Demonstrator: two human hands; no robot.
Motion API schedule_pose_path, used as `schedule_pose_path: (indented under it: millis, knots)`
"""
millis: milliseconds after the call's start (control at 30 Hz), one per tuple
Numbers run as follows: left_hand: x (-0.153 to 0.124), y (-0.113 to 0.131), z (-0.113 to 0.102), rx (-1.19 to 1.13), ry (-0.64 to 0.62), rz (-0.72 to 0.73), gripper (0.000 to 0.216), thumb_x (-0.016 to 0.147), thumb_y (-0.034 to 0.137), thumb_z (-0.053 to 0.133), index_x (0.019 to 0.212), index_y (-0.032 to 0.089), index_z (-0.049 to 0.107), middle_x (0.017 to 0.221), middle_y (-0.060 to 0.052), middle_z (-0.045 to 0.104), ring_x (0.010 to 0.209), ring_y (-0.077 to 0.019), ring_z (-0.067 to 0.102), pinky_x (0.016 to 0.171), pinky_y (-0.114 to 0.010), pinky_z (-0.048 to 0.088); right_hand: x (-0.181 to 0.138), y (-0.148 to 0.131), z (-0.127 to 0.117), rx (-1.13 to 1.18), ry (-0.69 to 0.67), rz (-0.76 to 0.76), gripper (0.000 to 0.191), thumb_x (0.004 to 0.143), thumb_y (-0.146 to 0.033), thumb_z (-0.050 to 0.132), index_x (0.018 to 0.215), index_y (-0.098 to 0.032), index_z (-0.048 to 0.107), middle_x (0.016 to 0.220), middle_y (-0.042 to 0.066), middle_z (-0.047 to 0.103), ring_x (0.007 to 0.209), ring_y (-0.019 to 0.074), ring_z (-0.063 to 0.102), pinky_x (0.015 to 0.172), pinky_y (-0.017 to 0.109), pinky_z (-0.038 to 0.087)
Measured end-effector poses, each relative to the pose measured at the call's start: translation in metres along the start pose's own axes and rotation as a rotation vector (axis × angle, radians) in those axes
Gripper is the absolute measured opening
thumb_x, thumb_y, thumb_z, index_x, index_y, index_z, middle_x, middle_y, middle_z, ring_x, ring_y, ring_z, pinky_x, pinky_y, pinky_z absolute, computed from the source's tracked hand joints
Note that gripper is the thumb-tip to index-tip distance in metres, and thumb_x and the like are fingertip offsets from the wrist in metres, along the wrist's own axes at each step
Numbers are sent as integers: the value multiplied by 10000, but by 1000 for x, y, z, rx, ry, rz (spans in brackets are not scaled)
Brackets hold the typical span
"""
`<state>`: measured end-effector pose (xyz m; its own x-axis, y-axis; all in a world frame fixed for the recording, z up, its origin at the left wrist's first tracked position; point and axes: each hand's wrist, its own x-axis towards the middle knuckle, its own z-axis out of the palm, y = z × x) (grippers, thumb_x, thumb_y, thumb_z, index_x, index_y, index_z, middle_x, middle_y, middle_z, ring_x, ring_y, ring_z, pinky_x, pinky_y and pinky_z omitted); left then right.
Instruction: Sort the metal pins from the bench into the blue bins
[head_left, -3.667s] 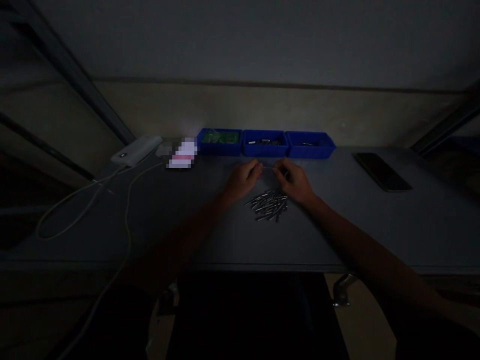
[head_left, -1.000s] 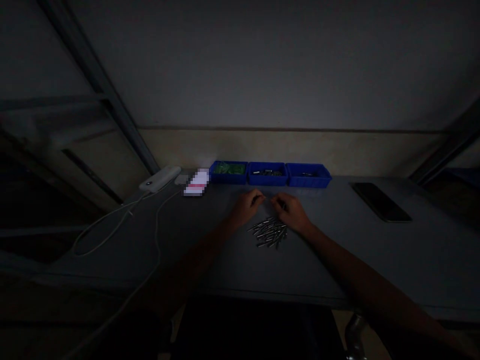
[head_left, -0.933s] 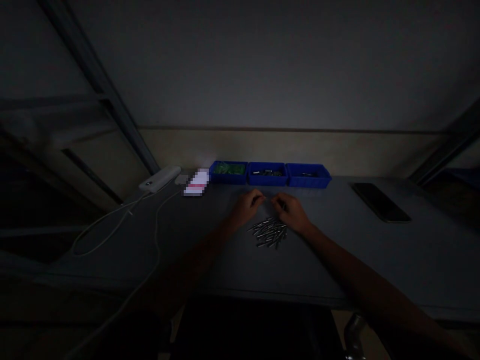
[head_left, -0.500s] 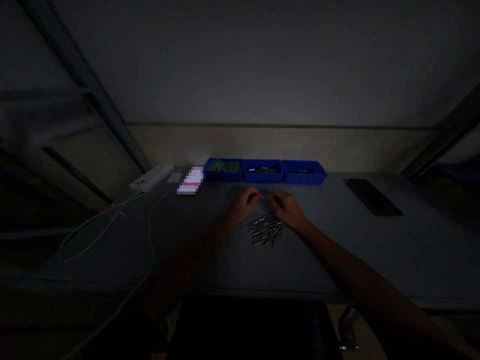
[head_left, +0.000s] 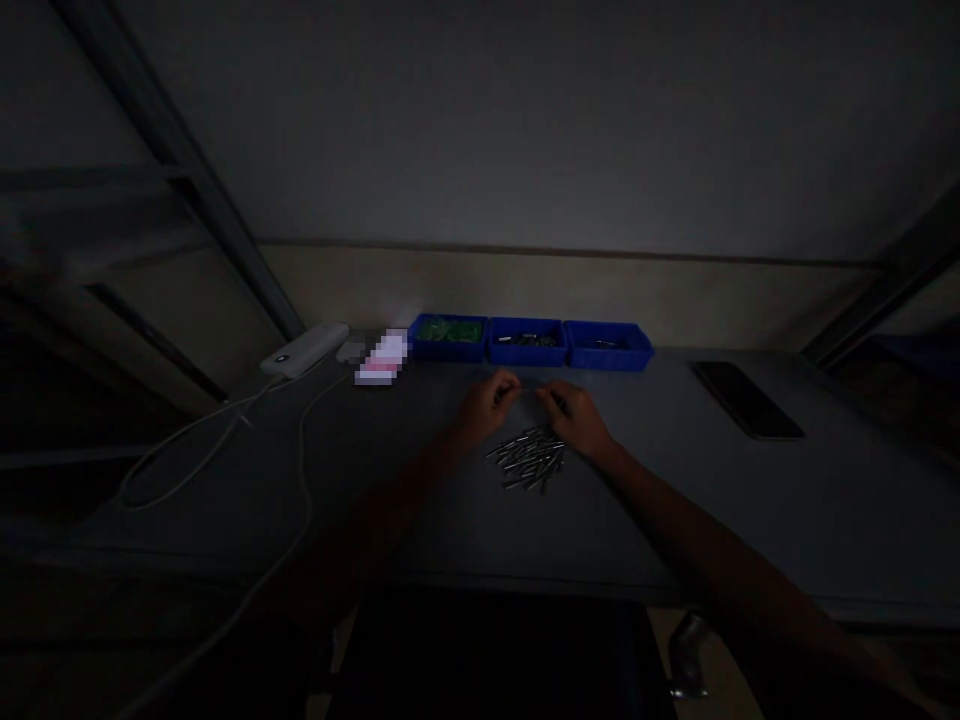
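Two hands, left hand (head_left: 489, 405), right hand (head_left: 578, 419), fingers curled, grip unclear, pins (head_left: 527, 460) between wrists

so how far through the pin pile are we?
Looks done: metal pieces in the middle blue tray, a few in the right blue tray. In hand: left hand and right hand, fingertips close together just beyond the pin pile; anything pinched is too dark to tell. Left: that pile, loose on the table.
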<state>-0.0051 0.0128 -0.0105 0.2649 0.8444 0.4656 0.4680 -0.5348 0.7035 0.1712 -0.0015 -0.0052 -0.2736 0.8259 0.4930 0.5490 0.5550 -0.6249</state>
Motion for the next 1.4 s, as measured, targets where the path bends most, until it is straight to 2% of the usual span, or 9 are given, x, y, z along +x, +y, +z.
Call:
schedule_pose_path:
  millis: [133, 333, 533, 767, 933, 1267, 1400]
  knots:
    - [1, 0, 0, 6, 15, 12, 101, 814, 266, 528, 869, 184, 552, 813, -22, 659, 739, -140, 617, 665, -251, 482, 0, -1, -1, -12, 5, 11, 289, 886, -349, 410, 669, -197, 525, 634, 17, 553, 589, 142, 494, 572, 260, 360]
    - [1, 3, -1, 35, -28, 25, 92, 825, 254, 499, 827, 183, 556, 790, -18, 653, 744, -145, 615, 676, -257, 474, -1, -2, -1, -8, -3, 17, 302, 898, -335, 399, 640, -201, 481, 614, 9, 531, 588, 144, 497, 583, 264, 355]
    - [6, 4, 2, 42, -59, 22, 99, 831, 232, 473, 835, 182, 558, 770, -9, 642, 728, -138, 598, 680, -254, 461, 0, -1, -1, 6, -13, 31, 224, 890, -300, 408, 768, -188, 560, 741, 40, 612, 688, 161, 563, 648, 272, 390]
    - [9, 0, 1, 65, -75, -23, 148, 841, 272, 452, 822, 173, 561, 714, 0, 621, 667, -132, 572, 632, -243, 433, 2, 2, 6, 7, -2, 44, 226, 889, -287, 401, 763, -185, 558, 715, 41, 609, 652, 160, 552, 636, 274, 400]
    - [8, -2, -1, 110, -97, -38, 222, 855, 313, 419, 751, 167, 552, 648, 5, 587, 613, -129, 541, 601, -241, 403, 2, 2, 17, 69, 57, 25, 169, 873, -253, 409, 903, -176, 557, 870, 78, 637, 790, 190, 585, 725, 302, 431]
    - [7, 4, -3, 93, -95, -35, 253, 874, 322, 402, 724, 170, 538, 627, 9, 576, 602, -123, 546, 590, -234, 400, 2, 1, 15, 69, 114, 55, 98, 839, -228, 464, 830, -184, 551, 808, 58, 626, 735, 173, 572, 687, 287, 429]
    - [3, 4, -1, 66, -75, 5, 205, 873, 327, 428, 835, 171, 557, 711, -2, 614, 645, -125, 570, 619, -234, 419, 1, 0, 13, 53, 136, 55, 134, 855, -254, 456, 815, -184, 562, 804, 61, 632, 731, 171, 573, 683, 286, 428]
